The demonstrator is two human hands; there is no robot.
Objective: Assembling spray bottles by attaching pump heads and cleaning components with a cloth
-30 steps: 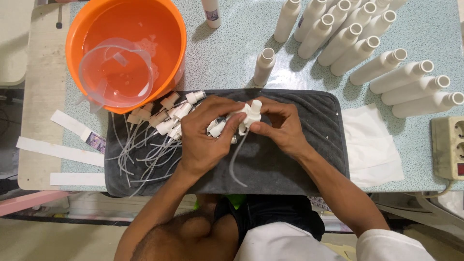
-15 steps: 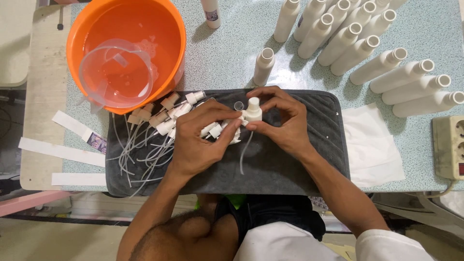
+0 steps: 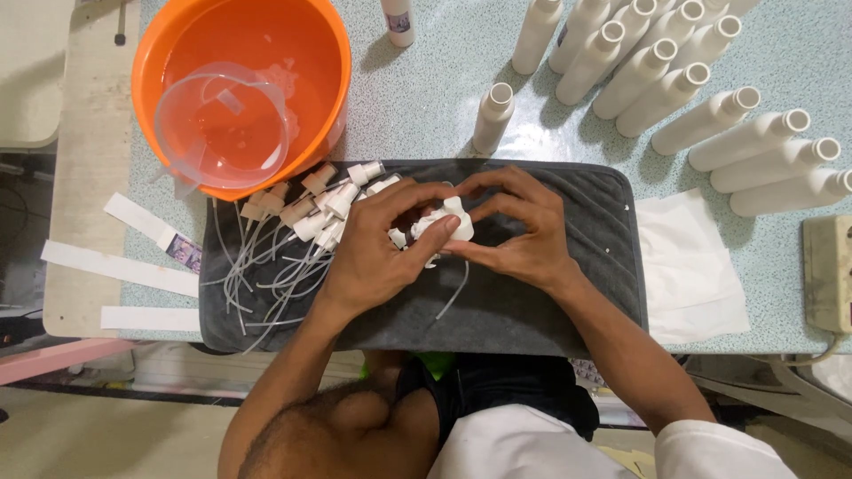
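Both of my hands meet over a dark grey towel [image 3: 550, 310] on the table. My left hand [image 3: 377, 244] and my right hand [image 3: 524, 235] together pinch a small white spray pump head [image 3: 446, 226]; its thin clear dip tube [image 3: 454, 297] trails down onto the towel. A pile of several more white pump heads with tubes [image 3: 302, 222] lies on the towel just left of my left hand. The pump's lower part is hidden by my fingers.
An orange bucket [image 3: 328, 53] holding a clear jug [image 3: 222, 124] stands at the back left. Several white capless bottles [image 3: 674, 66] stand and lie at the back right, one bottle [image 3: 493, 115] alone behind the towel. White paper strips [image 3: 115, 266] left, a tissue [image 3: 692, 266] and power strip [image 3: 830, 275] right.
My hands have closed in around the pump head and lowered it slightly toward the towel; its tube now lies flatter. Nothing else has moved.
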